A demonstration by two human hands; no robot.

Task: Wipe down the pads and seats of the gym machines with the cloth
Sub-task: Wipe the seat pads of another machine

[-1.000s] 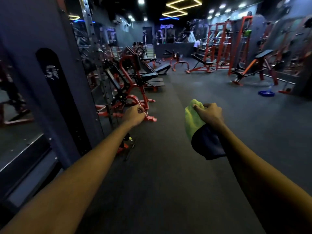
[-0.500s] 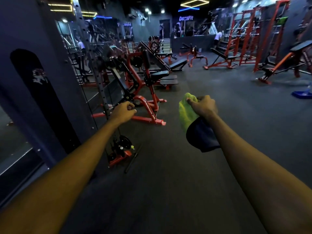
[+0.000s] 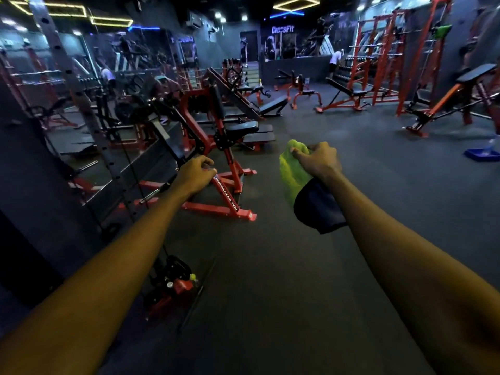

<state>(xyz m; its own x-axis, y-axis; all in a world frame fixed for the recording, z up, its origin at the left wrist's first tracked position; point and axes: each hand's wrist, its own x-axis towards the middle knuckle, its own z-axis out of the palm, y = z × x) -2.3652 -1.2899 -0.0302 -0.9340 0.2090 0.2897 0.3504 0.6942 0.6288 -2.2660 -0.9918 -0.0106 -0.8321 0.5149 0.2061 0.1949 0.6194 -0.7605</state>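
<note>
While limp, crumpled green cloth [image 3: 290,173]

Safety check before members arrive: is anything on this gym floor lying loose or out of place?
A thin dark bar lies loose on the floor beside the rack base, at the walkway's edge: a possible trip hazard. A blue tray sits on open floor far right.
</note>
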